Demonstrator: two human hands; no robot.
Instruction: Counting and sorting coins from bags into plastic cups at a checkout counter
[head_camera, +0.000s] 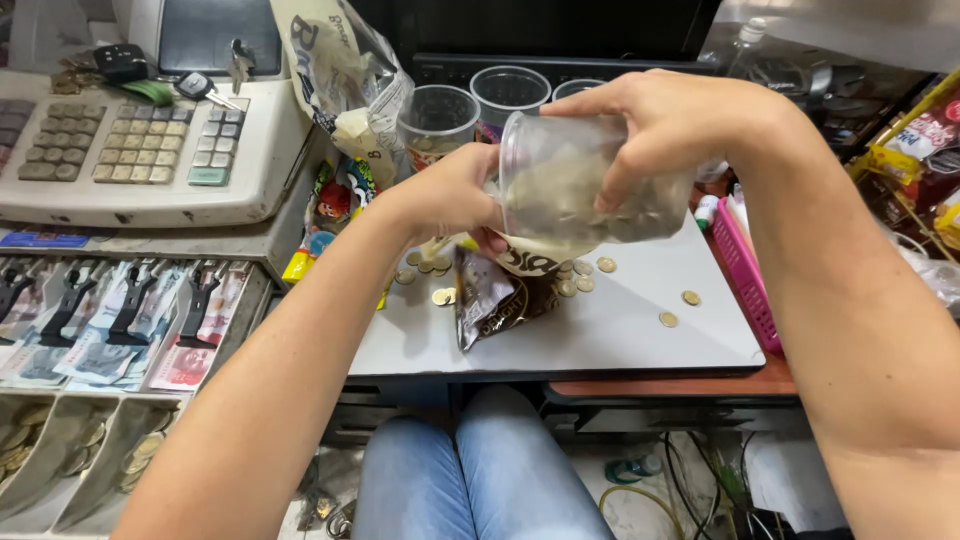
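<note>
My right hand (670, 125) grips a clear plastic cup (575, 185) tipped on its side, with many coins inside. The cup's mouth faces left toward my left hand (455, 195), which is cupped at the rim and pinches the top of a brown and cream foil bag (495, 290). The bag hangs down onto a grey flat surface (620, 330). Several loose coins (668, 319) lie on that surface around and to the right of the bag.
A cash register (140, 150) with keys on top sits at the left, its open drawer (100, 330) holding banknotes and coin trays. Empty clear cups (437, 115) stand behind. A pink basket (745, 275) is at the right. My knees show below.
</note>
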